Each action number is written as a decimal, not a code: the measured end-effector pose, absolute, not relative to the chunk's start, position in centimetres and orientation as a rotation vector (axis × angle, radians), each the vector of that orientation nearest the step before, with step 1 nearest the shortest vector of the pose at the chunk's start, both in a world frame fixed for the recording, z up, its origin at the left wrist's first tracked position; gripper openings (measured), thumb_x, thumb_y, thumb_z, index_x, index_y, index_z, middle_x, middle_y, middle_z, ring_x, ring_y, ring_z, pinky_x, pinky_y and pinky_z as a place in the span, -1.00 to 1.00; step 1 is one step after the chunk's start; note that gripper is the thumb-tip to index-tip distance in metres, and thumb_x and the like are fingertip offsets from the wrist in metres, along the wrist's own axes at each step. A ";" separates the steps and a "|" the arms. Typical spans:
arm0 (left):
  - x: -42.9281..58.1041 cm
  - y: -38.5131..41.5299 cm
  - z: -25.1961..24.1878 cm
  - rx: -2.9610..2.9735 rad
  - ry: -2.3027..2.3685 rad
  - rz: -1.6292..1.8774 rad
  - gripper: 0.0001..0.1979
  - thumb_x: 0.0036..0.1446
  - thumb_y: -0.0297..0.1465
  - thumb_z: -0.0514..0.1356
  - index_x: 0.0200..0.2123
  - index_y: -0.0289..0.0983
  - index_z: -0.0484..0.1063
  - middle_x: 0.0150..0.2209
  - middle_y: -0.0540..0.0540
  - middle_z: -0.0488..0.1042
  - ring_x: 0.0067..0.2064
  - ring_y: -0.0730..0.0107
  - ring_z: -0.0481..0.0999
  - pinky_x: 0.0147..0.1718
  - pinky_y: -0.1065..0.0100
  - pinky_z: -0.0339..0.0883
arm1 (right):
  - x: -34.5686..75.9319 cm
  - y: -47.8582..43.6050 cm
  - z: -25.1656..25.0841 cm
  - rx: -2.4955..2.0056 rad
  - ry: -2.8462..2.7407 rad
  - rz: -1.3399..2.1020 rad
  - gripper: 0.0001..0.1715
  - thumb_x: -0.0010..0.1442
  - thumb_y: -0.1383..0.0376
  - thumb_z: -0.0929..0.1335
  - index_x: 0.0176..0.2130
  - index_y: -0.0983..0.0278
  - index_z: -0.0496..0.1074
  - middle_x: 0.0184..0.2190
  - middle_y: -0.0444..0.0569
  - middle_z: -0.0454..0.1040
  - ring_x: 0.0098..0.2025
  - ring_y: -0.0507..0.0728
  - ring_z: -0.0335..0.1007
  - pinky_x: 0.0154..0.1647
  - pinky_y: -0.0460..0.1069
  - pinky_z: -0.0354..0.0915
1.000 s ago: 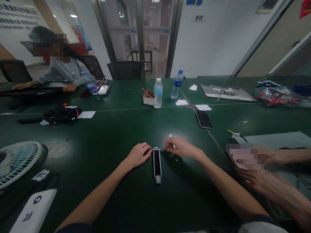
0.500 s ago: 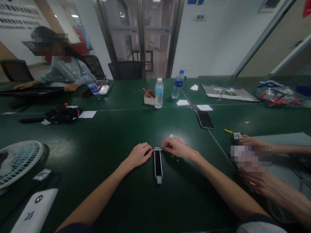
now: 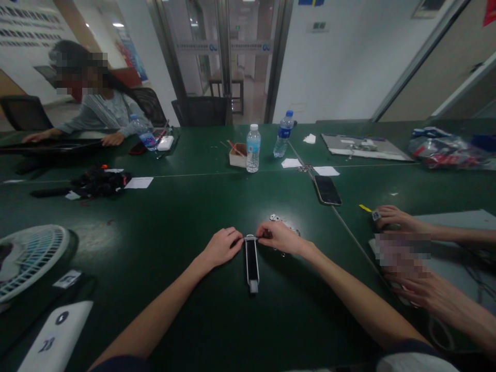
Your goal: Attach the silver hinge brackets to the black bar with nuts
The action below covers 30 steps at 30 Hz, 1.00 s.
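In the head view, a narrow white-edged case with a dark inside [image 3: 252,261] lies lengthwise in front of me, a grey block [image 3: 253,286] at its near end. Across its far end runs a thin grey strip [image 3: 250,238]. My left hand [image 3: 222,245] is closed in a pinch at the strip's left end. From the right, my right hand [image 3: 279,237] pinches the other end, its fingertips close together. Small metal-looking pieces [image 3: 275,218] lie just beyond and beside my right hand, which partly covers them.
At the right, another person's hands [image 3: 403,219] work over a grey panel [image 3: 465,222]. A phone [image 3: 327,190], a clear water bottle [image 3: 253,150] and a small box [image 3: 237,156] stand or lie farther back. At left are a fan [image 3: 34,253] and a white device marked 28 [image 3: 54,338].
My right hand has shifted slightly left, uncovering more small pieces behind it. My left hand and the case stay put. The other person's hands at the right have moved a little.
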<state>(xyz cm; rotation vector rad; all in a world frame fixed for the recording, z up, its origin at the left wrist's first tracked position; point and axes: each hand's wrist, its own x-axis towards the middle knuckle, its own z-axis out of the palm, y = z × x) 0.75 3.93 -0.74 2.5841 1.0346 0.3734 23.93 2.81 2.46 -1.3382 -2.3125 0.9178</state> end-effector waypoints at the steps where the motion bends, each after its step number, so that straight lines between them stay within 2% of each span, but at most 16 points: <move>1: 0.8 4.0 -0.8 2.585 1.036 0.373 -0.81 0.28 -0.38 0.02 -0.21 -0.29 0.41 -0.26 -0.08 0.42 -0.30 0.34 0.42 -0.29 0.32 0.32 | 23.8 2.8 2.5 -1.336 -2.313 0.909 -0.91 0.10 0.42 0.37 -0.30 0.31 0.44 -0.42 -0.12 0.45 -0.40 0.00 0.33 -0.39 -0.12 0.21; 8: 0.8 4.0 -0.8 2.593 1.038 0.367 -0.81 0.27 -0.39 0.02 -0.22 -0.29 0.41 -0.26 -0.09 0.42 -0.29 0.32 0.42 -0.30 0.32 0.31 | 23.7 2.6 2.9 -1.365 -2.354 0.825 -0.84 0.07 0.41 0.41 -0.26 0.32 0.42 -0.36 -0.08 0.46 -0.35 0.03 0.34 -0.34 -0.09 0.21; 18: 0.7 3.9 -0.7 2.583 1.037 0.376 -0.83 0.27 -0.39 0.04 -0.21 -0.30 0.41 -0.27 -0.08 0.42 -0.30 0.34 0.42 -0.31 0.33 0.32 | 23.8 2.8 2.2 -1.340 -2.426 0.733 -0.96 0.12 0.37 0.37 -0.34 0.32 0.44 -0.43 -0.10 0.43 -0.39 0.02 0.30 -0.35 -0.09 0.17; 30: 0.9 3.8 -0.3 2.575 1.048 0.367 -0.81 0.27 -0.39 0.02 -0.21 -0.30 0.42 -0.26 -0.08 0.43 -0.28 0.32 0.44 -0.29 0.31 0.33 | 24.8 3.2 3.1 -1.386 -2.458 0.758 -0.88 0.12 0.30 0.37 -0.29 0.31 0.44 -0.36 -0.06 0.46 -0.34 0.06 0.33 -0.33 -0.08 0.18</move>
